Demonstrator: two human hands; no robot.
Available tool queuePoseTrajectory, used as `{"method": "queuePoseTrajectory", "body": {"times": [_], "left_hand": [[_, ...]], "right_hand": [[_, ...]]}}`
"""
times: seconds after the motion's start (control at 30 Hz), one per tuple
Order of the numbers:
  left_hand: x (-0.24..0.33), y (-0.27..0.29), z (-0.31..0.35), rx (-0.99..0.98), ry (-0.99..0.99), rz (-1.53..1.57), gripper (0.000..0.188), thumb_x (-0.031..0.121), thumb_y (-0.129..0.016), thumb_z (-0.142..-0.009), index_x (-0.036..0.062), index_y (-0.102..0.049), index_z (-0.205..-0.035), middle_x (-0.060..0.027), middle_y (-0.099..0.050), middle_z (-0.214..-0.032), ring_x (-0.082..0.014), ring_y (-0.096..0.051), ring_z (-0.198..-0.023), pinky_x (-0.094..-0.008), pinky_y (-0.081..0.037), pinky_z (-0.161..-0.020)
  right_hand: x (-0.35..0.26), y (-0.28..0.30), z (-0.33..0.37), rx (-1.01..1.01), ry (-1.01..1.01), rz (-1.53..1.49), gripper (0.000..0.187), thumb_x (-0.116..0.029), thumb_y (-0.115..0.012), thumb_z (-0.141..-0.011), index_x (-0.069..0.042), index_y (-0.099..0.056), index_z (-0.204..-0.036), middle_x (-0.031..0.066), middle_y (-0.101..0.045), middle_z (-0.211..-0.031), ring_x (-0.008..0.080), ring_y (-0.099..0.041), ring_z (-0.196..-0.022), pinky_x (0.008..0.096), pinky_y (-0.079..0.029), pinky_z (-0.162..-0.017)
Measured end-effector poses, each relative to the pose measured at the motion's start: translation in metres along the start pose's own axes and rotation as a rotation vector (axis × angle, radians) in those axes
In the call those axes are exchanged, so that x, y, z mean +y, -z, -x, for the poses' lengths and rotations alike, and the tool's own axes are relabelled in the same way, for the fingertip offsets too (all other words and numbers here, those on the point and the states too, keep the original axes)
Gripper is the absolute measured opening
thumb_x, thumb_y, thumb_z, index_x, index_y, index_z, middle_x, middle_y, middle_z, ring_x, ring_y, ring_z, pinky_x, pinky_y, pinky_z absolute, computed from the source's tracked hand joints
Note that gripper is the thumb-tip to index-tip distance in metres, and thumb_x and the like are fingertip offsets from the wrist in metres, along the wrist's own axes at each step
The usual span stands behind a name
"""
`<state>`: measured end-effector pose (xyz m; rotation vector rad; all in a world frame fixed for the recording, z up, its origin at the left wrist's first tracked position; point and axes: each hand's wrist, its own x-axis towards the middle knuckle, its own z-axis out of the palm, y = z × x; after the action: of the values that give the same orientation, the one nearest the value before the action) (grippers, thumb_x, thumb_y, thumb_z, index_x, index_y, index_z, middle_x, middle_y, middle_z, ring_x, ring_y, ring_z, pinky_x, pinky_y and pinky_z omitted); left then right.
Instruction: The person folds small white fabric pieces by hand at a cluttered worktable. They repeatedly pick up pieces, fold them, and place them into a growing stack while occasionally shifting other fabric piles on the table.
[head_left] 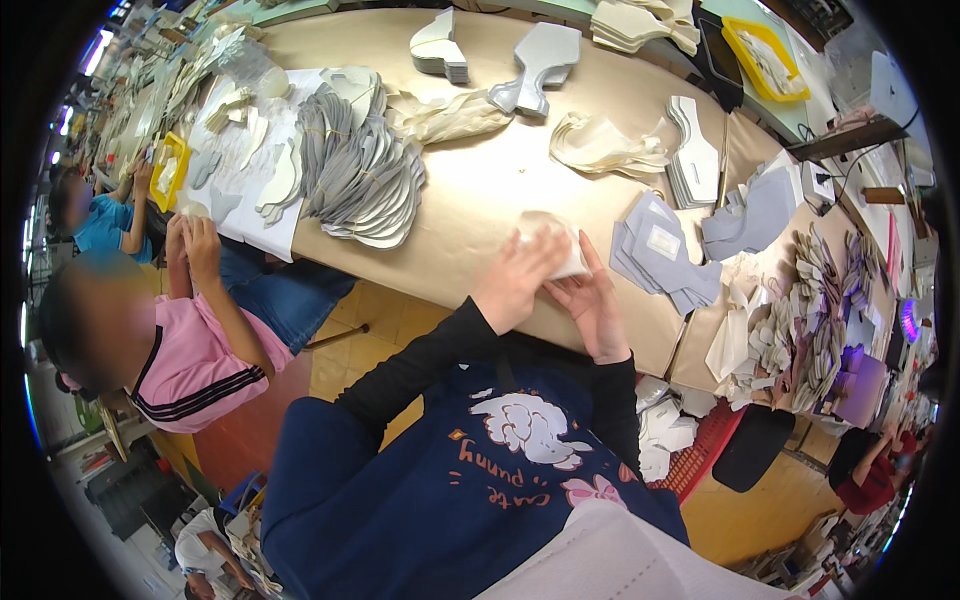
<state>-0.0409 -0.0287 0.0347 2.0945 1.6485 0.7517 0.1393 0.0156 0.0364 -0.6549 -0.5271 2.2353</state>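
Observation:
Over the table's near edge I have a cream piece of sheet material point(572, 258), which looks like a shoe-upper part. My right hand point(592, 305) grips its right side, thumb and fingers around the edge. Across its left side lies my left hand point(522, 272), its fingers smeared by motion, so their hold is unclear. To the right of my hands, grey cut pieces point(655, 255) overlap in a loose stack with a small pale label on top. Beyond my hands lies a bundle of cream pieces point(608, 148).
At the left is a big fanned pile of grey and white pieces point(365, 165). Stacked pieces point(692, 155) stand at the right, more point(535, 65) at the back. A person in pink point(205, 365) sits at my left. A yellow basket point(765, 60) sits far right.

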Motion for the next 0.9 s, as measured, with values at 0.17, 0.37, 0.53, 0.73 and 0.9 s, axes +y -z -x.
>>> {"method": "queuePoseTrajectory", "body": {"times": [0.17,0.37,0.53,0.73,0.9], "left_hand": [[-0.032,0.002,-0.006,-0.01,-0.054,0.13,0.057,-0.01,-0.05,-0.082,0.0092,-0.058,-0.135,-0.0119,-0.045,-0.153,-0.0358,-0.033,-0.147,-0.0526,-0.027,-0.12],[-0.123,0.053,-0.071,0.361,0.245,-0.181,0.06,0.008,-0.068,-0.084,0.0097,-0.051,-0.141,-0.0159,-0.048,-0.15,-0.0426,-0.038,-0.141,-0.0465,-0.033,-0.117],[-0.126,0.057,-0.091,0.313,0.286,-0.356,0.063,0.018,-0.074,-0.085,0.0126,-0.051,-0.143,-0.0166,-0.046,-0.15,-0.0454,-0.035,-0.142,-0.0451,-0.033,-0.116],[-0.044,0.014,-0.045,-0.076,0.346,0.823,0.055,0.014,-0.075,-0.09,0.0063,-0.054,-0.141,-0.0131,-0.069,-0.118,-0.0205,-0.066,-0.113,-0.0326,-0.05,-0.096],[-0.028,0.018,-0.033,-0.21,0.305,0.822,0.021,0.004,-0.07,-0.09,-0.0005,-0.074,-0.11,-0.0096,-0.076,-0.096,-0.0123,-0.07,-0.089,-0.0261,-0.055,-0.08]], "right_hand": [[0.01,0.013,-0.005,0.233,-0.003,0.231,0.058,-0.01,-0.055,-0.101,-0.006,-0.034,-0.155,0.0119,-0.049,-0.145,0.0191,-0.054,-0.126,0.0344,-0.047,-0.104],[0.016,0.018,-0.002,0.212,0.048,0.26,0.059,-0.001,-0.05,-0.098,-0.005,-0.034,-0.155,0.012,-0.043,-0.151,0.0211,-0.051,-0.131,0.0349,-0.046,-0.106],[0.019,0.024,-0.003,0.186,0.063,0.296,0.062,0.001,-0.05,-0.096,-0.006,-0.033,-0.155,0.0121,-0.044,-0.15,0.0211,-0.052,-0.13,0.034,-0.045,-0.107],[0.016,0.032,0.01,0.188,0.068,0.495,0.07,-0.007,-0.06,-0.092,-0.007,-0.032,-0.156,0.0166,-0.052,-0.143,0.0212,-0.053,-0.127,0.0331,-0.044,-0.106],[-0.033,0.055,0.049,-0.172,0.292,0.256,0.08,-0.032,-0.07,-0.089,-0.007,-0.033,-0.155,0.023,-0.053,-0.142,0.0314,-0.052,-0.132,0.0381,-0.033,-0.115]]}}
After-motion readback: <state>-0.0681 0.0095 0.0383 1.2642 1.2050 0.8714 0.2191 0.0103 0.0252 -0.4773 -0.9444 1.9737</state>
